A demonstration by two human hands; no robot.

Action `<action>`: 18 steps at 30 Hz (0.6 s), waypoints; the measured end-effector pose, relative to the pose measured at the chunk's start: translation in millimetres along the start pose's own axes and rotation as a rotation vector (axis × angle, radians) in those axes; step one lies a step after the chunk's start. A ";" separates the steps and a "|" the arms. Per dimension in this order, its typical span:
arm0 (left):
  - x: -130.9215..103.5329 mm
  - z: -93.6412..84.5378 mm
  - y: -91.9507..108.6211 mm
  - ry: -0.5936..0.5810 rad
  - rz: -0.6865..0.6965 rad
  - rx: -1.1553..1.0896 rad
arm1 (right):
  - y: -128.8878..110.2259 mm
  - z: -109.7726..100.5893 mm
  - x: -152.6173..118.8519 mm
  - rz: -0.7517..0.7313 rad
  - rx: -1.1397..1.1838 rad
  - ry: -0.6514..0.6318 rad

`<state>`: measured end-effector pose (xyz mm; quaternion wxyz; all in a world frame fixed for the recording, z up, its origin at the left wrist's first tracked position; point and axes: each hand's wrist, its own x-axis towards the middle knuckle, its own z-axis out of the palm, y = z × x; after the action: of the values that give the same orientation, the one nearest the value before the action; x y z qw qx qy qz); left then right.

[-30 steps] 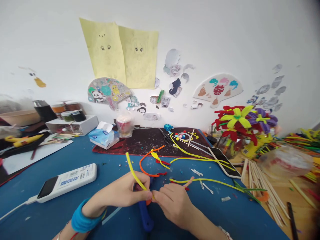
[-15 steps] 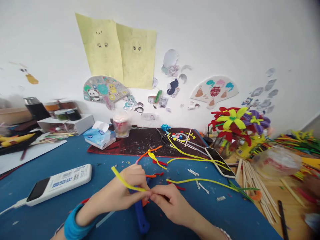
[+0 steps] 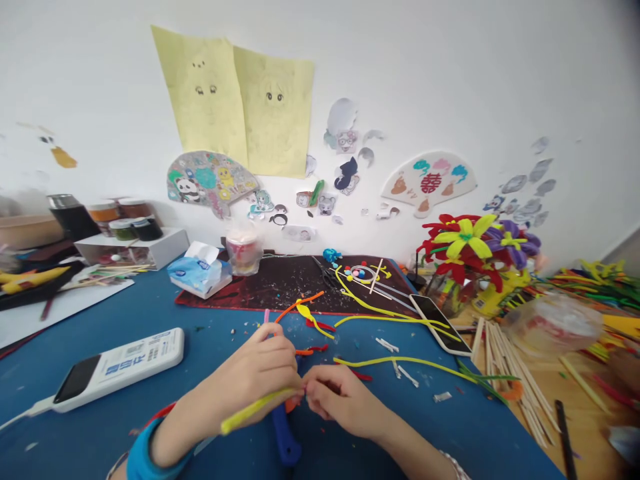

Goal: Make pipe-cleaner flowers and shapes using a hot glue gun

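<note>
My left hand (image 3: 265,367) is closed in a pinch on a yellow pipe cleaner (image 3: 257,408), whose free end points down and left across the wrist. Fingertips of both hands meet at the centre. My right hand (image 3: 345,400) has its fingers pinched together there; what lies between them is too small to make out. Under the hands lies a tool with a blue handle (image 3: 286,437), partly hidden. Just beyond are an orange pipe cleaner (image 3: 300,305) and a yellow twisted piece (image 3: 306,313).
Yellow pipe cleaners (image 3: 410,362), a phone (image 3: 440,323) and wooden sticks (image 3: 515,373) lie at the right, by pipe-cleaner flowers (image 3: 463,240). A white device (image 3: 120,367) and tissue pack (image 3: 200,270) are at the left. Scissors (image 3: 327,272) rest on the dark mat (image 3: 250,293).
My left hand has turned over, and the yellow pipe cleaner's free end has swung from upper left to lower left. My right hand has stayed nearly in place, its fingers curled a little more.
</note>
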<state>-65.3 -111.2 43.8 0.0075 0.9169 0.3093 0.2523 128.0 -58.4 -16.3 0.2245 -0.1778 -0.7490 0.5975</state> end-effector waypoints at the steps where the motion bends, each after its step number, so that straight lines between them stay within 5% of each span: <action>1: -0.6 1.4 -0.6 -0.007 0.024 0.040 | 0.9 -0.5 1.0 0.065 0.088 -0.022; 3: -1.1 4.8 -2.4 -0.026 0.022 0.091 | 1.9 -1.7 2.3 0.108 0.096 -0.010; 6: -0.6 8.9 -5.6 -0.027 -0.055 0.072 | 1.4 -1.5 1.8 -0.023 -0.223 0.148; 10: -2.9 10.5 -8.5 -0.066 -0.320 -0.137 | 2.7 1.0 -3.4 -0.483 -0.894 0.359; 13: -7.1 10.4 -8.5 -0.168 -0.607 -0.392 | 4.7 1.6 -7.9 -0.773 -1.268 0.369; 16: -7.3 8.7 -6.4 -0.213 -0.706 -0.537 | 3.3 1.7 -9.3 -0.824 -1.245 0.356; 18: -5.1 7.0 -4.6 -0.142 -0.598 -0.436 | 0.6 1.8 -7.8 -0.675 -1.006 0.369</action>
<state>-68.1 -109.4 34.6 0.2972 0.7783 0.5009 0.2345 133.5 -63.9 -18.2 0.4152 -0.1156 -0.9019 0.0281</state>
